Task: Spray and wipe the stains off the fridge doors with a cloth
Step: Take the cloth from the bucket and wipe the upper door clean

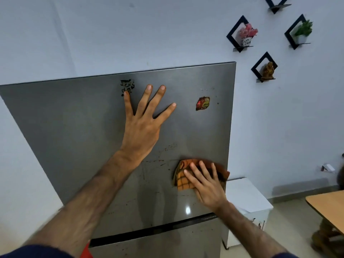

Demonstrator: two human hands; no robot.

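Note:
The grey steel upper fridge door [74,127] fills the middle of the view. Thin reddish-brown stains [160,161] streak its lower half. My left hand [143,125] lies flat on the door with fingers spread, holding nothing. My right hand [204,185] presses an orange checked cloth [183,180] against the door near its right edge, just right of the stains. The lower fridge door [158,246] begins below a dark gap. No spray bottle is in view.
A torn black sticker remnant [127,86] and a red-yellow sticker [202,103] sit high on the door. A white cabinet [245,196] stands right of the fridge, a wooden table [327,207] further right. Black diamond wall shelves [240,34] hold small plants and a figurine.

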